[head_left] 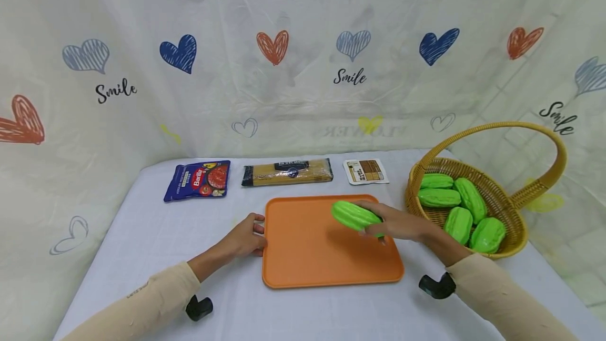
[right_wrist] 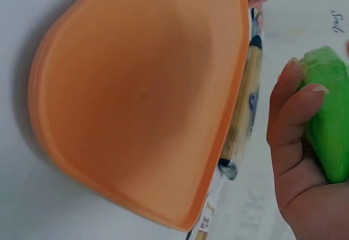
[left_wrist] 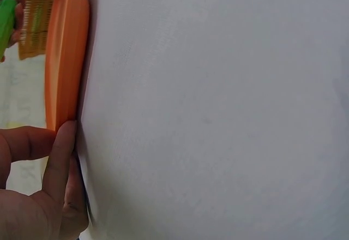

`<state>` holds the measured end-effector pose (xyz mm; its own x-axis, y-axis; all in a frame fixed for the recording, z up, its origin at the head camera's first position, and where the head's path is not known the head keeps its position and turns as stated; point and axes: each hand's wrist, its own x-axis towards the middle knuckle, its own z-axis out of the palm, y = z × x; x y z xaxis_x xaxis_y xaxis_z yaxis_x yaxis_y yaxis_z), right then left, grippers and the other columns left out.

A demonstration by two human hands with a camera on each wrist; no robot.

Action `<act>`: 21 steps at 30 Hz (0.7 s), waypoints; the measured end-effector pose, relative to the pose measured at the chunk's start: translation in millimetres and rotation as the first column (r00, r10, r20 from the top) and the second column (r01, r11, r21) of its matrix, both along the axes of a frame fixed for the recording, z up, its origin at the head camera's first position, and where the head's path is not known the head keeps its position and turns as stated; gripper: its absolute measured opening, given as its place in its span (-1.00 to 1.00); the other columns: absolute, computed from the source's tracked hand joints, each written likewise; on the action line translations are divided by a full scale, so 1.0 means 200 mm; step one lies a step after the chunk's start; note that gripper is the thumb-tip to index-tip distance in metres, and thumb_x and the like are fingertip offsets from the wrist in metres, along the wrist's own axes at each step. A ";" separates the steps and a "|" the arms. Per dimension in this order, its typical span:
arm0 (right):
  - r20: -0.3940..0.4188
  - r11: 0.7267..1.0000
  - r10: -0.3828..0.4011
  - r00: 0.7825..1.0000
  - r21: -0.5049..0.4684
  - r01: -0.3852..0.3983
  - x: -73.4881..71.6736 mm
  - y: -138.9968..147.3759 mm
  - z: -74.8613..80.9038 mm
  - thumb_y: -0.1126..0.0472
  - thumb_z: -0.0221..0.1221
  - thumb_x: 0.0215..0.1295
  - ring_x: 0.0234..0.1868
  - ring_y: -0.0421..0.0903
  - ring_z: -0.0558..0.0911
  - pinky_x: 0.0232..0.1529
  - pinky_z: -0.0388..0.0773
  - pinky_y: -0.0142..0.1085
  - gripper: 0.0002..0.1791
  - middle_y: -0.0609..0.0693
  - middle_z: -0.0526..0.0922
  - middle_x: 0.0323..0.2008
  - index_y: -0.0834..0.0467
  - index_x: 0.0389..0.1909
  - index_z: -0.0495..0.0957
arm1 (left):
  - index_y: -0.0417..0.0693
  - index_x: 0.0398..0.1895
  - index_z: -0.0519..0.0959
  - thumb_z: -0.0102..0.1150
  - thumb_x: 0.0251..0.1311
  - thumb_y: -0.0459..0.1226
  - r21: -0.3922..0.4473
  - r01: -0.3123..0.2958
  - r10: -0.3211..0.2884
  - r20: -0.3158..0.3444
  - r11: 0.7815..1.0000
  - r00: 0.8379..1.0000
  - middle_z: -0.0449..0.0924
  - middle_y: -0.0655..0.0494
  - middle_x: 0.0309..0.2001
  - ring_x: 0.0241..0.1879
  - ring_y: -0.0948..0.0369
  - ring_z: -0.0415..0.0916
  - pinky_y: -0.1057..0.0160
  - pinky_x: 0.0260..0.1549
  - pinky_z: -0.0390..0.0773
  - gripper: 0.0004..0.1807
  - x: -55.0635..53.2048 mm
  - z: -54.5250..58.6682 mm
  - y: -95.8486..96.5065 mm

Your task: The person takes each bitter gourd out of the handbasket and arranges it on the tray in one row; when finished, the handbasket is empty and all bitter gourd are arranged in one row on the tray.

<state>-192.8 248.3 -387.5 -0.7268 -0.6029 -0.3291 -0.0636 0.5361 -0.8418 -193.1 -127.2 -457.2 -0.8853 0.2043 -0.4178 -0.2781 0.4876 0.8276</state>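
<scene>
My right hand holds a bright green ridged gourd above the right half of an orange tray. In the right wrist view the fingers curl round the gourd, apart from the tray. My left hand is at the tray's left edge. The left wrist view shows its thumb and fingers pinching the tray's rim. Beside my right forearm stands a wicker basket with several similar gourds in it.
Along the table's back lie a blue Barilla pouch, a pack of spaghetti and a small white-and-brown packet. The basket's tall handle arches up at the right. Behind the white-covered table hangs a heart-printed curtain.
</scene>
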 end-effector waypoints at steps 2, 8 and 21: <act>0.004 1.000 0.002 1.000 -0.001 -0.002 0.00 -0.02 0.00 0.02 0.07 0.47 -0.27 0.15 0.51 -0.48 0.60 -0.18 -0.32 0.18 0.46 -0.15 0.11 0.51 0.11 | -0.22 0.38 0.24 0.27 0.08 -0.49 0.006 -0.001 0.001 -0.001 1.000 1.000 0.46 -0.11 0.01 -0.26 0.14 0.60 0.22 -0.37 0.76 -0.26 0.00 0.00 0.00; -0.031 1.000 -0.021 0.999 -0.023 0.020 -0.02 -0.07 -0.02 -0.09 -0.05 0.55 -0.15 0.10 0.52 -0.22 0.61 -0.13 -0.35 0.13 0.51 -0.10 0.11 0.52 0.16 | -0.22 0.38 0.24 0.26 0.10 -0.49 0.002 0.001 -0.001 -0.002 1.000 1.000 0.45 -0.10 0.00 -0.28 0.16 0.59 0.21 -0.38 0.76 -0.27 0.01 0.01 0.01; -0.137 0.998 0.045 0.990 -0.041 -0.051 -0.04 -0.14 -0.06 0.07 0.17 0.43 0.11 0.06 0.54 0.00 0.59 -0.18 -0.31 0.18 0.52 0.18 0.17 0.49 0.21 | -0.20 0.38 0.24 0.27 0.11 -0.47 -0.013 0.002 -0.002 0.007 1.000 1.000 0.47 -0.09 0.00 -0.27 0.16 0.60 0.24 -0.38 0.76 -0.27 0.00 0.01 0.01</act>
